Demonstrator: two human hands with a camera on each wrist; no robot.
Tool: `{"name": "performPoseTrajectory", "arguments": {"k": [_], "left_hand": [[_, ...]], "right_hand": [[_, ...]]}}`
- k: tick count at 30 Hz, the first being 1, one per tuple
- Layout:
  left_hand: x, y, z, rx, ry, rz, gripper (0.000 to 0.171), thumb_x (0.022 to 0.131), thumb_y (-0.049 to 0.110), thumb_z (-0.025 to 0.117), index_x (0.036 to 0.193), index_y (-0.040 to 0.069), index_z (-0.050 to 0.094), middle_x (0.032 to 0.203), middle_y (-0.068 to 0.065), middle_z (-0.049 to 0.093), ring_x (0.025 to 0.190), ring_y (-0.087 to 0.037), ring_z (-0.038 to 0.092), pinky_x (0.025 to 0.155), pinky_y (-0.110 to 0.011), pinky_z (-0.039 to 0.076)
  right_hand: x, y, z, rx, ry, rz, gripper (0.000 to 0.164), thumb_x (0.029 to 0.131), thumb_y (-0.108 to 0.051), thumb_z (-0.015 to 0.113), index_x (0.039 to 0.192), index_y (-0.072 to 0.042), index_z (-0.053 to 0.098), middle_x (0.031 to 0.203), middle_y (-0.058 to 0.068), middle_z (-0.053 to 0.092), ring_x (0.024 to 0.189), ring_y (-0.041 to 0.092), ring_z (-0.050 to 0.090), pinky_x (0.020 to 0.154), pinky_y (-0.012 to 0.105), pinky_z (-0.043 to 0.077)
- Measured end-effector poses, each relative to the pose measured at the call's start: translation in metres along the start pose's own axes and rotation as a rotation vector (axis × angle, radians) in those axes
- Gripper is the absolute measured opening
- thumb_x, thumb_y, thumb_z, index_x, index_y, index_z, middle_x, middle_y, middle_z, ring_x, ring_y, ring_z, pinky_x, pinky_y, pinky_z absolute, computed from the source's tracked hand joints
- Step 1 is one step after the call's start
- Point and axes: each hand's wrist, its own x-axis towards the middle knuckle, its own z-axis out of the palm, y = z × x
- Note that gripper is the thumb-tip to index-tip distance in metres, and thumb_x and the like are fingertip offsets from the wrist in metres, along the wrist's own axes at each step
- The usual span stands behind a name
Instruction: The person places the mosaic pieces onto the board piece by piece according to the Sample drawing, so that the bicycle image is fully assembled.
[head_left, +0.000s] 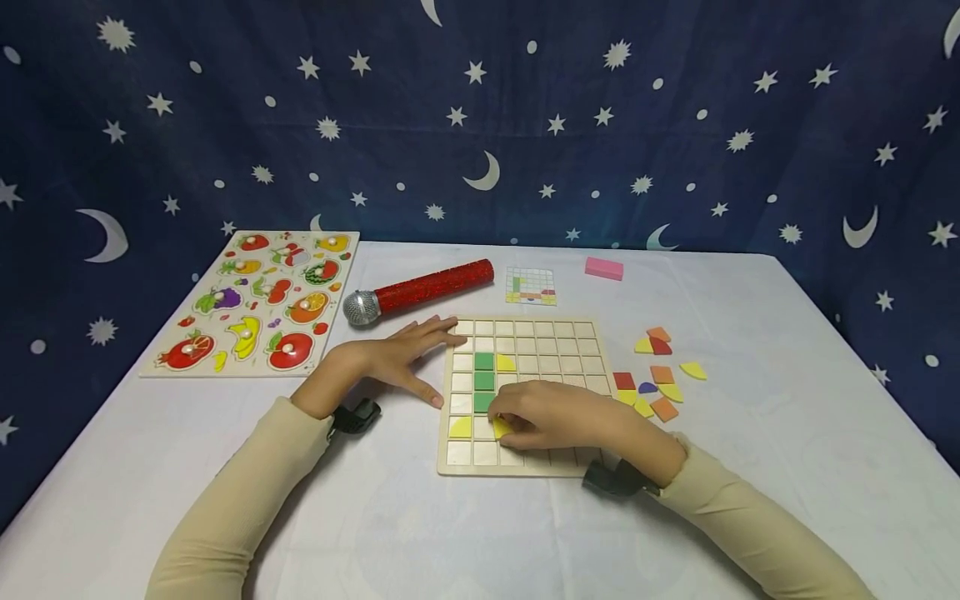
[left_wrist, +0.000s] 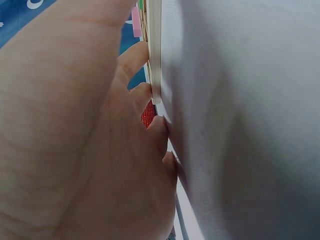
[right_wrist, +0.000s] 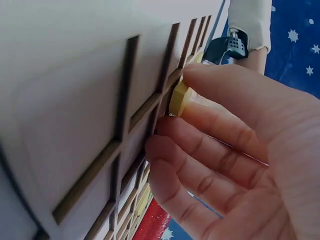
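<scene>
A wooden grid board [head_left: 570, 343] lies on the table between my hands. Three green squares [head_left: 483, 381] form a column on it, with yellow quarter-circle tiles [head_left: 460, 427] in other cells. Over the lower left part of the grid, my right hand [head_left: 558, 414] pinches a yellow tile [right_wrist: 178, 98] between thumb and index finger, right at a cell. The other right fingers curl close to the board's face. With fingers spread, my left hand [head_left: 393, 358] rests at the board's left edge, its fingertips on the upper left corner and its thumb near the side.
Loose coloured tiles [head_left: 663, 374] lie right of the board. Behind it are a small pattern card [head_left: 531, 287], a pink block [head_left: 604, 268] and a red glittery microphone [head_left: 431, 287]. A fruit puzzle board [head_left: 202, 372] lies at the left. A starry cloth [head_left: 525, 83] hangs behind the table.
</scene>
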Motion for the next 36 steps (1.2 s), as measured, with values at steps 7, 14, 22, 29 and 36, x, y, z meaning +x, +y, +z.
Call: {"name": "performPoseTrajectory", "arguments": {"k": [7, 14, 22, 29, 36], "left_hand": [[0.0, 0.0, 0.0, -0.003, -0.001, 0.003, 0.096, 0.075, 0.046, 0.082, 0.152, 0.021, 0.031, 0.165, -0.007, 0.002, 0.15, -0.033, -0.005, 0.12, -0.055, -0.002], [-0.002, 0.0, -0.001, 0.004, 0.005, 0.003, 0.096, 0.075, 0.045, 0.081, 0.152, 0.02, 0.031, 0.164, -0.008, 0.003, 0.15, -0.033, -0.005, 0.12, -0.053, -0.002], [0.0, 0.0, 0.0, 0.003, 0.007, 0.009, 0.096, 0.075, 0.045, 0.082, 0.153, 0.021, 0.031, 0.164, -0.008, 0.003, 0.15, -0.032, -0.004, 0.12, -0.054, -0.002], [0.0, -0.001, 0.0, 0.006, 0.003, 0.002, 0.097, 0.075, 0.047, 0.082, 0.153, 0.02, 0.031, 0.164, -0.008, 0.003, 0.15, -0.033, -0.004, 0.12, -0.055, -0.002], [0.0, 0.001, 0.0, 0.009, 0.007, 0.011, 0.096, 0.075, 0.046, 0.082, 0.153, 0.021, 0.031, 0.164, -0.008, 0.003, 0.15, -0.033, -0.004, 0.12, -0.055, -0.002]], "right_hand": [[0.004, -0.005, 0.005, 0.04, 0.026, 0.06, 0.019, 0.09, -0.017, 0.07, 0.106, -0.007, 0.067, 0.079, -0.004, 0.054, 0.072, 0.007, 0.049, 0.066, 0.017, 0.043], [0.007, -0.008, 0.007, 0.118, 0.129, 0.127, 0.008, 0.087, -0.01, 0.071, 0.089, -0.011, 0.064, 0.07, -0.005, 0.051, 0.066, 0.007, 0.047, 0.06, 0.019, 0.041], [0.006, -0.012, 0.013, 0.164, 0.163, 0.196, 0.011, 0.086, -0.015, 0.074, 0.086, -0.01, 0.064, 0.071, -0.008, 0.052, 0.069, 0.008, 0.049, 0.062, 0.019, 0.045], [0.007, -0.013, 0.016, 0.169, 0.17, 0.206, 0.014, 0.086, -0.02, 0.075, 0.083, -0.013, 0.064, 0.071, -0.008, 0.053, 0.068, 0.007, 0.049, 0.062, 0.019, 0.045], [0.008, -0.013, 0.016, 0.162, 0.17, 0.2, 0.012, 0.086, -0.022, 0.075, 0.086, -0.013, 0.065, 0.073, -0.007, 0.054, 0.068, 0.008, 0.049, 0.061, 0.019, 0.045]]}}
